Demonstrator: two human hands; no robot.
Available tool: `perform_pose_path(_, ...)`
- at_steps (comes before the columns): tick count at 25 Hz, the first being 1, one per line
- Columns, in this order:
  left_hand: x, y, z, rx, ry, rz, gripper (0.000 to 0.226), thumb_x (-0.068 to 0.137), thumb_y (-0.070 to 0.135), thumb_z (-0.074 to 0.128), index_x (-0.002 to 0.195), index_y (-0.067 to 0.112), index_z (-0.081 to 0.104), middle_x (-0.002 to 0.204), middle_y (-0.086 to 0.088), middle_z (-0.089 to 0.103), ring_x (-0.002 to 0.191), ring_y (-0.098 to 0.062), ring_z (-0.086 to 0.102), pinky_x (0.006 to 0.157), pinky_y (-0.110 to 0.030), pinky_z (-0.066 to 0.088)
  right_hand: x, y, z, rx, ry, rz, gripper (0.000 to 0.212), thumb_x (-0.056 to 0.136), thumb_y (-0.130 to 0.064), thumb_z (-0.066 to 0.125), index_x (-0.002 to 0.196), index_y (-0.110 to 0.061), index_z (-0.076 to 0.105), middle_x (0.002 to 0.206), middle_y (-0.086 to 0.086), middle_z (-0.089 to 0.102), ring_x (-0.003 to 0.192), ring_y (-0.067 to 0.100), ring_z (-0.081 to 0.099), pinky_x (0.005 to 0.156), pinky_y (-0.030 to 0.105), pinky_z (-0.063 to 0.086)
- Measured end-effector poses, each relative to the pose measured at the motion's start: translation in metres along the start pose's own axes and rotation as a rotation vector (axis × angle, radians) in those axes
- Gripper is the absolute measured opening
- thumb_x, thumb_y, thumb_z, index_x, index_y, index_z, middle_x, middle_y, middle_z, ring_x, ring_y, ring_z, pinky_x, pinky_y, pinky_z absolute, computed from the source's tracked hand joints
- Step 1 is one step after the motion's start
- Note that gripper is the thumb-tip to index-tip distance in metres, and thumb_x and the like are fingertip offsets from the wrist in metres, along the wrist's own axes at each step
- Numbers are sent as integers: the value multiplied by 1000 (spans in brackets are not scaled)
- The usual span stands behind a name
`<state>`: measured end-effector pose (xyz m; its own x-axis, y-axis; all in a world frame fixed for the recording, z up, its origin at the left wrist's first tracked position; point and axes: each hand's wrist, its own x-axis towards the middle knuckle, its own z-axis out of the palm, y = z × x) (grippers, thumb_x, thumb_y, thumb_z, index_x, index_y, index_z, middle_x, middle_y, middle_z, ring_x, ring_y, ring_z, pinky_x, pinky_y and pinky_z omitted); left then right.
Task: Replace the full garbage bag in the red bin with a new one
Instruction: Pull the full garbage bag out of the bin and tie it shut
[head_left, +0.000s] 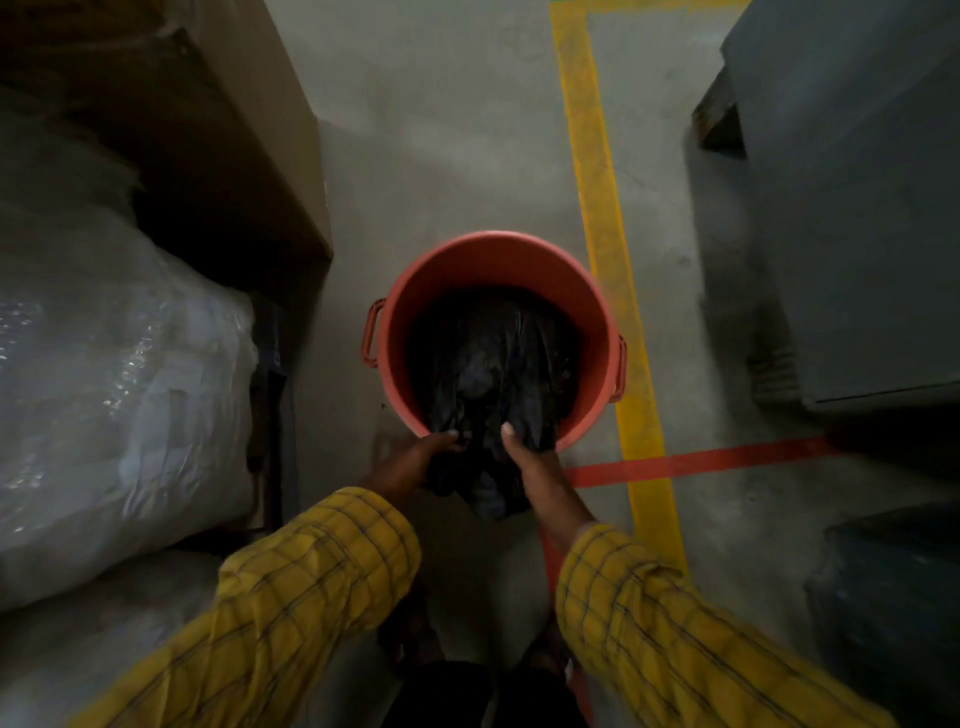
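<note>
Thin black plastic, crumpled and faintly glossy: garbage bag (491, 364) sunk inside the red bin (498, 254), its gathered neck spilling over the near rim toward the body. Left hand (410, 462) clenched on a bunch of that film at the bin's near-left rim; right hand (540, 473) gripping the neck at the near-right rim, thumb laid flat on the plastic. Probably limp and slippery to handle, liable to stretch or tear if pulled by one thin fold (weight impossible to judge, contents hidden). Best taken by the whole twisted neck, both fists close together, then lifted straight up out of the bin. Bin itself round, smooth, rigid moulded plastic, with a loop handle on either side. Bare grey concrete floor (441, 156) under the bin; yellow painted line (597, 182) just right of it, red line (701, 460) crossing near the right hand. Left of the bin, cloudy plastic-wrapped bundles (119, 374) and a brown carton (208, 104). Yellow checked sleeves (311, 577), soft cotton by the look.
</note>
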<state>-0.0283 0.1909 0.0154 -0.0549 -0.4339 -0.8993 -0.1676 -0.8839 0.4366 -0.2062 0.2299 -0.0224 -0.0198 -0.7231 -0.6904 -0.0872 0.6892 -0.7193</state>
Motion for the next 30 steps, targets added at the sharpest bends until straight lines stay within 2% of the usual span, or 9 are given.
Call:
perform_pose_path(3, -4, 7, 27, -206, -14, -4, 49, 94, 58, 50, 113, 15, 66, 104, 1, 71, 90, -16, 64, 68, -17, 54, 7, -16, 26, 209, 103, 45, 75, 76, -74, 66, 135, -29, 60, 138, -3, 63, 129, 17, 58, 114, 45, 41)
perform_pose_path(5, 0, 4, 35, -425, -104, -10, 69, 86, 76, 44, 125, 22, 66, 119, -2, 73, 107, -21, 67, 84, -32, 54, -4, -49, 32, -78, 8, -73, 67, 88, -65, 52, 127, -12, 64, 133, 16, 63, 127, 30, 56, 114, 46, 39)
perform_pose_path(9, -7, 13, 53, -819, -117, 81, 49, 105, 41, 37, 103, 10, 75, 95, -11, 78, 94, -21, 73, 75, -33, 60, -17, -77, 22, -631, -318, -139, 90, 79, -85, 27, 110, -15, 72, 117, 18, 68, 118, 35, 55, 108, 48, 39)
perform_pose_path(11, -7, 16, 60, -798, -24, 52, 42, 103, 19, 45, 78, 3, 75, 71, -12, 75, 68, -21, 73, 57, -28, 61, -21, -80, 5, -483, -285, -200, 71, 79, -72, 46, 91, -9, 76, 95, 15, 75, 100, 30, 68, 93, 46, 51)
perform_pose_path(14, -2, 26, 68, -838, 156, -41, 19, 97, -1, 46, 103, -6, 63, 81, -17, 71, 63, -22, 72, 45, -24, 57, -21, -91, -29, -130, -19, -114, 28, 84, -36, 66, 77, -11, 76, 84, 12, 76, 91, 32, 73, 81, 50, 60)
perform_pose_path(17, -3, 32, 74, -1013, 200, -117, 17, 97, -2, 43, 107, -4, 57, 79, -17, 67, 62, -20, 63, 38, -19, 50, 0, -92, -55, -66, 184, 78, 32, 82, -49, 64, 76, -17, 68, 79, 6, 68, 77, 28, 66, 63, 46, 58)
perform_pose_path(22, -14, 36, 72, -1389, -66, -69, 16, 73, -6, 41, 81, 5, 51, 54, -4, 52, 40, -10, 49, 31, -13, 35, 26, -82, -43, 255, 35, 548, 59, 99, -59, 36, 108, -5, 58, 74, 14, 57, 58, 24, 50, 53, 30, 41)
perform_pose_path(26, -10, 20, 66, -1622, -247, -75, 9, 74, -1, 56, 70, 6, 51, 45, -1, 43, 31, -10, 43, 29, -15, 34, 51, -73, -9, 466, -79, 616, 68, 95, -68, 36, 100, -9, 68, 75, 16, 70, 70, 30, 64, 64, 38, 54)
perform_pose_path(30, -18, 8, 60, -1632, -449, 10, 52, 33, -13, 95, 70, -1, 60, 48, 0, 40, 33, -6, 35, 31, -10, 34, 74, -75, 18, 613, -93, 566, 52, 99, -45, 50, 86, -2, 76, 78, 17, 77, 65, 27, 75, 72, 37, 62)
